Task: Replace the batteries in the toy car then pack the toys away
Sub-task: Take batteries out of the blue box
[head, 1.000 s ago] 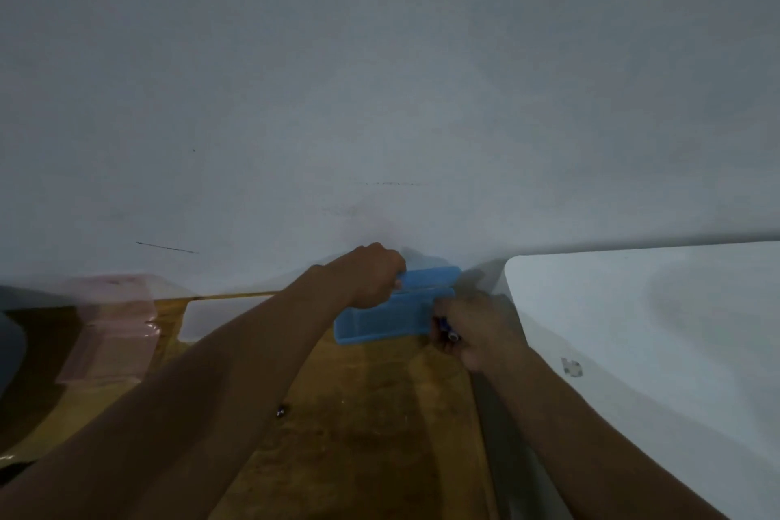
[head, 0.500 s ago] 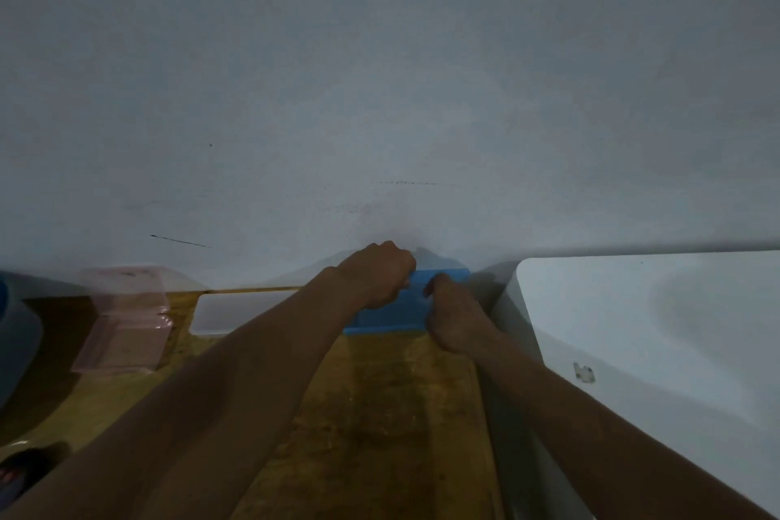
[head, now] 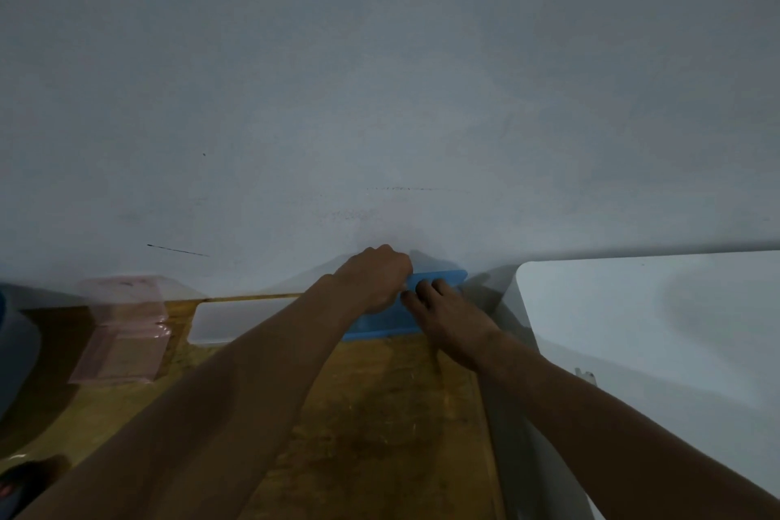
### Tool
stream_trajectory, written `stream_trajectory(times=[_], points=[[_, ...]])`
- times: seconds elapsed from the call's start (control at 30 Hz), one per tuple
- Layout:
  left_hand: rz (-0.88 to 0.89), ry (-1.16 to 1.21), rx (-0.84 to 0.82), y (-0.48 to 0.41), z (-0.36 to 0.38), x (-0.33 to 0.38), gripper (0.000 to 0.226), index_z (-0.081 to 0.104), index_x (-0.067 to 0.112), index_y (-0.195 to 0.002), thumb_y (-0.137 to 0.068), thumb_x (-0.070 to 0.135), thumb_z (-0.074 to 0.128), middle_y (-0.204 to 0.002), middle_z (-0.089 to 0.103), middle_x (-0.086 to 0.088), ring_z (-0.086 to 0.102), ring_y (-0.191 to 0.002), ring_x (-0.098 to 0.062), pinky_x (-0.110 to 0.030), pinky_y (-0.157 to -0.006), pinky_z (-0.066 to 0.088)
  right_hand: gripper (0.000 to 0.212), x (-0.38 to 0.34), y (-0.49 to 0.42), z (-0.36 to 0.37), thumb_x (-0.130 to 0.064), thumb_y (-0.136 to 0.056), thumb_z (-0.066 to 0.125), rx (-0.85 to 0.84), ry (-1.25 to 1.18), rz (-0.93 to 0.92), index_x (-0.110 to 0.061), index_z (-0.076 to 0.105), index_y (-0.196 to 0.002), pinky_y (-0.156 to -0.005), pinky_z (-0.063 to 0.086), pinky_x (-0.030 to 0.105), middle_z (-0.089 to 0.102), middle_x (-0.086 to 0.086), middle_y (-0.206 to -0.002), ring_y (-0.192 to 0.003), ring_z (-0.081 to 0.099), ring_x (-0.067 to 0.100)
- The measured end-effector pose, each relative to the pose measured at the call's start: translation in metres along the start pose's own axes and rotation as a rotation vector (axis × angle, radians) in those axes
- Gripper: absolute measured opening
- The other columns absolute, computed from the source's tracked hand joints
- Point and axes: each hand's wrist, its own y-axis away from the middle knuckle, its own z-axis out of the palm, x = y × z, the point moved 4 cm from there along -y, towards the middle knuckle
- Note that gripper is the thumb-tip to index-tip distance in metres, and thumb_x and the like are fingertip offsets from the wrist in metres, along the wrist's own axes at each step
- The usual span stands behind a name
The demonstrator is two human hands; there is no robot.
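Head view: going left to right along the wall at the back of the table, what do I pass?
Pink clear box → flat white lid → left hand → right hand → white surface. The blue box lies under both hands, so it is left out.

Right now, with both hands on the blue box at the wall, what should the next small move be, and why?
Probably slide the blue box back from the wall. The left hand curls over its top edge, the right hand lays its fingers on it, and it sits close between wall and white unit, leaving little room to open it.
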Motion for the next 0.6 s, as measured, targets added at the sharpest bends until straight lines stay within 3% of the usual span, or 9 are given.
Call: stream_trajectory(times=[0.13,0.27,0.33,0.4,0.47,0.53,0.6], points=[[-0.003,0.005,0.011,0.001,0.0,-0.001,0.014,0.061,0.003,-0.1,-0.097,0.014,0.053,-0.1,0.061,-0.016,0.062,-0.088,-0.029,-0.033,-0.068,0.043,0.06,0.002,0.0,0.004,-0.014,-0.093,0.054,0.019,0.021,0.028,-0.01,0.026,-0.146,-0.099,0.045,0.046,0.042,0.019,-0.138,-0.124,0.042,0.035],[0.005,0.011,0.019,0.002,0.003,-0.003,0.012,0.061,0.001,-0.099,-0.096,0.009,0.053,-0.103,0.062,-0.017,0.062,-0.09,-0.03,-0.032,-0.069,0.043,0.048,0.006,0.009,0.002,-0.019,-0.078,0.076,0.081,0.02,0.021,-0.009,0.058,-0.122,-0.087,0.056,0.041,0.063,0.014,-0.12,-0.108,0.06,0.03],[0.008,0.018,0.028,0.004,0.005,-0.003,0.013,0.061,0.001,-0.102,-0.096,0.007,0.052,-0.104,0.062,-0.017,0.062,-0.093,-0.03,-0.031,-0.07,0.042,0.039,0.008,0.021,-0.003,-0.024,-0.071,0.082,0.221,-0.052,0.084,-0.009,0.067,-0.103,-0.074,0.059,0.038,0.069,0.011,-0.1,-0.088,0.067,0.026],[0.019,0.018,0.036,0.006,0.008,-0.004,0.014,0.062,0.001,-0.102,-0.096,0.008,0.051,-0.102,0.063,-0.017,0.062,-0.092,-0.03,-0.03,-0.07,0.042,0.026,0.014,0.037,-0.013,-0.024,-0.076,0.077,0.406,-0.224,0.289,-0.011,0.065,-0.096,-0.069,0.057,0.035,0.067,0.01,-0.094,-0.082,0.064,0.023],[0.026,0.011,0.047,0.009,0.012,-0.005,0.013,0.062,0.003,-0.103,-0.096,0.008,0.052,-0.1,0.063,-0.016,0.063,-0.091,-0.03,-0.03,-0.068,0.043,0.031,0.022,0.046,-0.017,-0.024,-0.084,0.067,0.487,-0.382,0.507,-0.015,0.058,-0.112,-0.078,0.057,0.036,0.058,0.011,-0.111,-0.097,0.058,0.024],[0.029,0.013,0.064,0.014,0.016,-0.005,0.021,0.062,0.007,-0.114,-0.094,0.007,0.054,-0.103,0.065,-0.015,0.064,-0.09,-0.028,-0.032,-0.069,0.047,0.047,0.024,0.042,-0.01,-0.029,-0.091,0.06,0.319,-0.462,0.587,-0.024,0.044,-0.135,-0.096,0.051,0.04,0.042,0.012,-0.136,-0.12,0.047,0.027],[0.039,0.023,0.072,0.02,0.02,-0.003,0.031,0.06,0.011,-0.124,-0.094,0.008,0.056,-0.109,0.066,-0.014,0.064,-0.094,-0.027,-0.034,-0.075,0.052,0.049,0.023,0.037,-0.009,-0.03,-0.095,0.054,0.187,-0.517,0.581,-0.028,0.039,-0.141,-0.102,0.047,0.041,0.033,0.011,-0.147,-0.129,0.042,0.027]])
